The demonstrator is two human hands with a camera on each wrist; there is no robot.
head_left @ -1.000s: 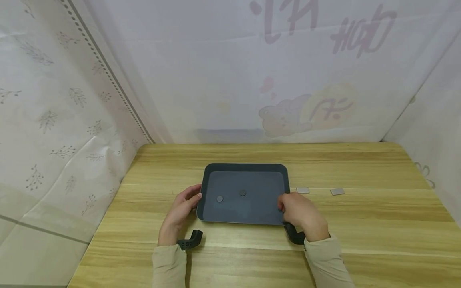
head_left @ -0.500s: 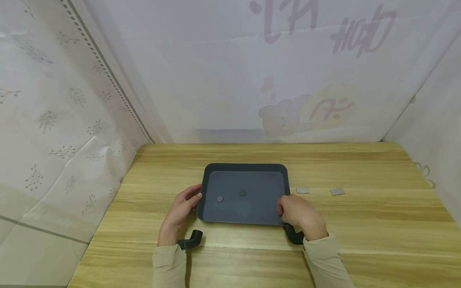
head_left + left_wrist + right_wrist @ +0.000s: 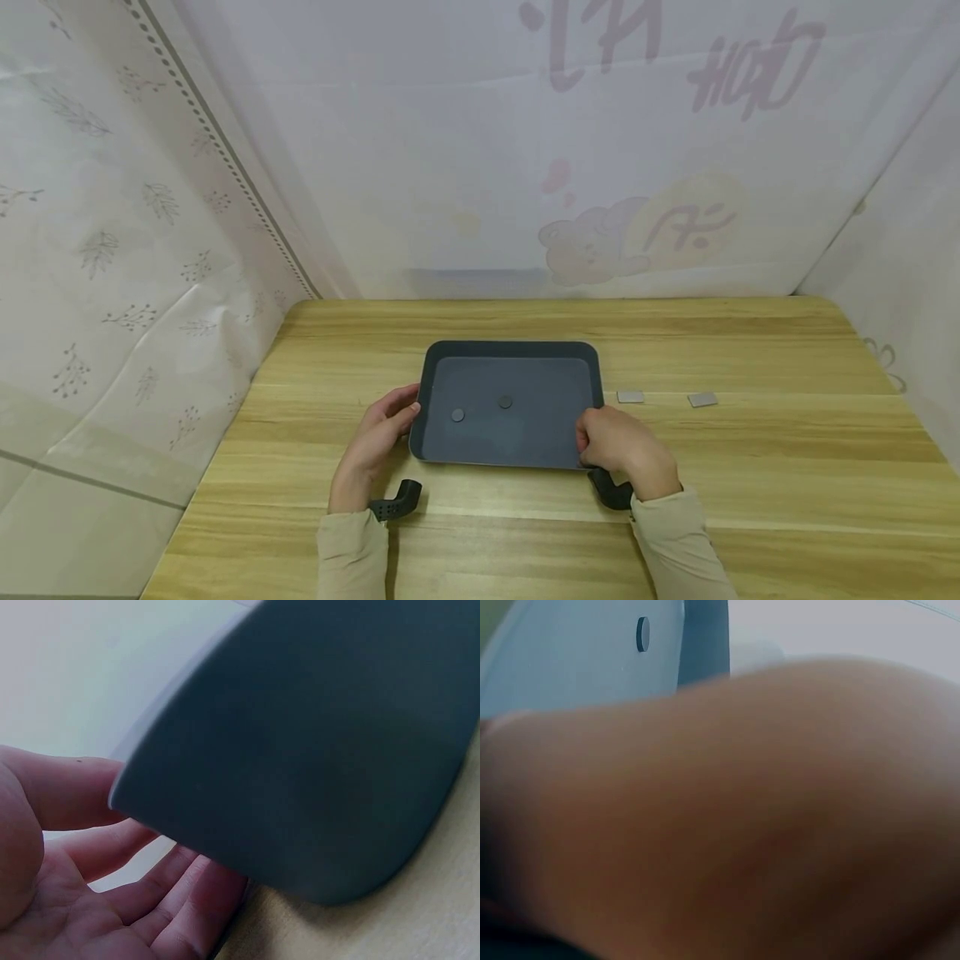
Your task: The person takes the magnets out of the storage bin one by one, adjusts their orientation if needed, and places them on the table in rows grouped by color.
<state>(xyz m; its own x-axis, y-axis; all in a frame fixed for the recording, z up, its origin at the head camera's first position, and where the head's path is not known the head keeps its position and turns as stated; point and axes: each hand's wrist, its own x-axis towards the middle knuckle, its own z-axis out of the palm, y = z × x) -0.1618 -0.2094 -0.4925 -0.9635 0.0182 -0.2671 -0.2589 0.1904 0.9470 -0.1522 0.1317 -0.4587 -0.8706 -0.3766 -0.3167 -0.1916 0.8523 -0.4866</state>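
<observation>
1. One dark grey-blue tray (image 3: 525, 375), rectangular with rounded corners and raised walls, lies at the lower centre of the head frame.
2. Two small round discs lie apart on its floor: a left disc (image 3: 458, 415), in the left part of the tray, and a middle disc (image 3: 506, 402), slightly higher in the frame. One disc shows at the upper left of the right wrist view.
3. Of two hands, the left hand (image 3: 378, 435) grips the tray's left wall, its thumb at the rim; the left wrist view shows the other fingers beneath the wall.
4. The right hand (image 3: 626, 442) reaches over the tray's lower right, fingers bent; I cannot tell whether it pinches anything, as its own back hides the fingertips and fills most of the right wrist view.
5. Two flat grey rectangular pieces lie right of the tray: a nearer piece (image 3: 631, 397), just beside it, and a farther piece (image 3: 702, 400).
6. Two black wrist mounts, a left mount (image 3: 401, 500) and a right mount (image 3: 611, 492), sit by two beige sleeves (image 3: 352, 550) at the frame's bottom.
7. One wood-grain table (image 3: 495, 550) spans the lower frame; pale printed cloth (image 3: 420, 167) fills the top.
</observation>
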